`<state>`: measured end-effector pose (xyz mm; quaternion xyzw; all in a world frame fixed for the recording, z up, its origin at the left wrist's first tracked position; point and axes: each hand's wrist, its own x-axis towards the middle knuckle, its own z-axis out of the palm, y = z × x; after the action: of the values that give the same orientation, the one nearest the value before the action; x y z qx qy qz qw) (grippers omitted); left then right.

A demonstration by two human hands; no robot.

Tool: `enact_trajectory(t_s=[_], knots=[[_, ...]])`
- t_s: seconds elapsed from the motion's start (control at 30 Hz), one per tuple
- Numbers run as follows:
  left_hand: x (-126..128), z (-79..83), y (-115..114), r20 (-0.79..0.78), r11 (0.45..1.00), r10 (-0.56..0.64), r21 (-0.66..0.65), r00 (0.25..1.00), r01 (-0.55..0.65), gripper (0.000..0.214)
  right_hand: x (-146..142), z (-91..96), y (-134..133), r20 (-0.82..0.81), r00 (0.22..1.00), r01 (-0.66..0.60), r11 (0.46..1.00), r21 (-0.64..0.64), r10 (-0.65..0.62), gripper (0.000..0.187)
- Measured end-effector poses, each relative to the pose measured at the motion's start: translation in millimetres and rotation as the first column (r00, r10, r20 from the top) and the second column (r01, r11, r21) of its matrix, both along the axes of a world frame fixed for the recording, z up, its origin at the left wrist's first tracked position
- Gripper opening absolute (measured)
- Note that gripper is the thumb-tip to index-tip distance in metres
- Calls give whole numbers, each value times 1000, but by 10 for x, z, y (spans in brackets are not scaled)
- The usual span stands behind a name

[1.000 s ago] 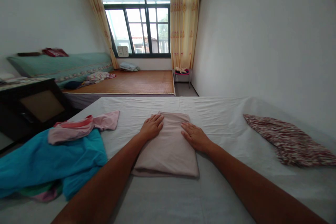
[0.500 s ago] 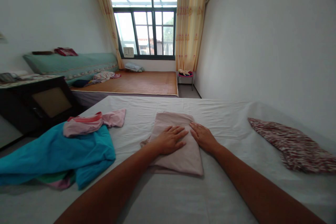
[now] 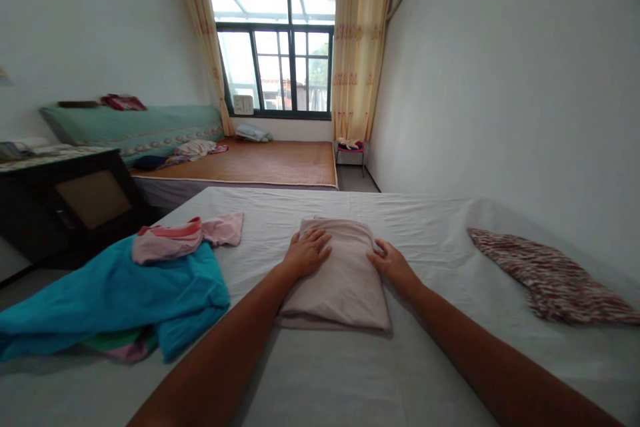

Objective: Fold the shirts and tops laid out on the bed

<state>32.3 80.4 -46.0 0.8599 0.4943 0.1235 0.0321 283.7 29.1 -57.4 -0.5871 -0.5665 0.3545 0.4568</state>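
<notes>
A folded pale pink cloth [image 3: 340, 280] lies in the middle of the white bed sheet [image 3: 430, 227]. My left hand [image 3: 306, 251] rests flat on its far left part, fingers spread and open. At the cloth's right edge, my right hand [image 3: 393, 262] has its fingers curled over the border and the thumb on top, gripping the edge.
A heap of teal cloth [image 3: 125, 293] with a pink garment [image 3: 185, 237] on top lies at the left. A red-and-white patterned cloth [image 3: 545, 273] lies at the right by the wall. A second bed [image 3: 240, 163], a dark cabinet [image 3: 65, 203] and a window stand beyond.
My left hand slid from the cloth's middle up to its far left corner. My right hand moved off the top to the right edge and curled round it.
</notes>
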Motion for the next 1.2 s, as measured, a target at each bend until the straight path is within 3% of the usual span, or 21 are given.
enact_trajectory(t_s=[0.13,0.27,0.4,0.5,0.57,0.67,0.8,0.9,1.0,1.1,1.2], knots=[[-2,-17,-1,11,1000,0,14,1000,0,49,-108,203,-209,-200,979,11,989,-151,-41,62],[4,-50,2,20,1000,5,26,1000,-6,48,-254,355,-368,-452,890,-225,926,-303,68,41],[2,-6,-36,36,999,-3,35,999,1,45,-462,354,-333,-596,800,-295,909,-296,66,33],[-30,88,-43,95,1000,-24,16,995,22,41,-435,376,-240,-575,817,-230,940,-252,46,36],[-59,140,-15,182,1000,-22,8,983,21,42,-235,456,-206,-531,846,-182,961,-209,45,40],[-86,135,53,301,999,-5,33,953,-5,47,288,623,-240,-483,870,-211,962,-173,104,44],[-62,-13,112,202,999,-32,42,979,24,43,913,672,-421,-449,881,-264,943,-203,150,51],[-47,-122,141,87,994,-73,92,993,65,40,1045,553,-518,-453,881,-269,933,-240,138,53],[-71,-160,191,55,991,-100,92,993,95,43,1016,526,-485,-486,859,-282,941,-186,161,54],[-106,-142,234,55,988,-131,89,990,126,46,1127,734,-365,-493,842,-285,956,-66,217,56],[-119,-122,250,63,985,-143,102,988,137,47,1586,1074,-261,-424,876,-245,969,21,231,63]])
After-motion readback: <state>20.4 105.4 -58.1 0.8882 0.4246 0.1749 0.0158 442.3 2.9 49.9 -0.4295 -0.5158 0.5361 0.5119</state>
